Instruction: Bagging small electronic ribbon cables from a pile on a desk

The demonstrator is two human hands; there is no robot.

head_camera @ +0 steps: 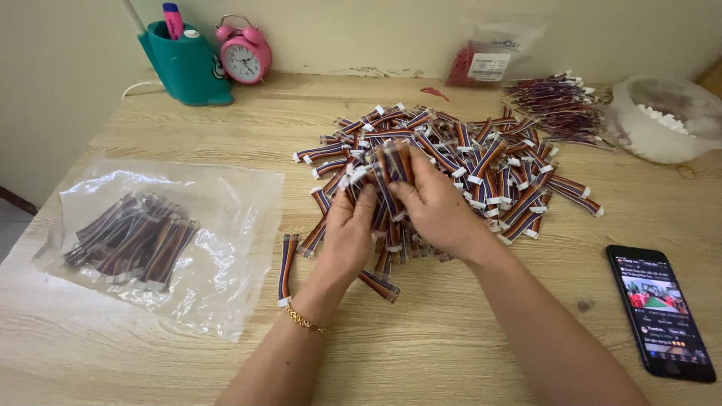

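**Both hands closed on one bundle of ribbon cables, above the near edge of the pile**

Bundle of short rainbow ribbon cables (389, 174) held upright between the two hands, long axis running away from the body, white connector ends at the top. Sitting directly over the near side of the loose cable pile (481, 162) spread across the wooden table (451, 353), so more cables lie just beyond and to the right of the fingertips.

Left hand (347, 234): fingers curled in, closed around the bundle's left side, thumb tucked against it; gold bracelet (304, 322) at the wrist. Right hand (440, 207): fingers wrapped over the top and right side, pinching the bundle against the left. Neither open; no visible gap between fingers and cables. Right hand nearer the bulk of the pile; left nearer the single stray cable (286, 267) lying lengthwise just beside the clear plastic bag (226, 225).

Inside that bag, well apart to the left, a bunch of the same cables (131, 240). Further off: a black smartphone (662, 312) at the right, a white bowl of small white connectors (662, 120), a second cable heap (556, 105) beside it, a teal pen holder (184, 68) and a pink alarm clock (244, 51) against the wall.
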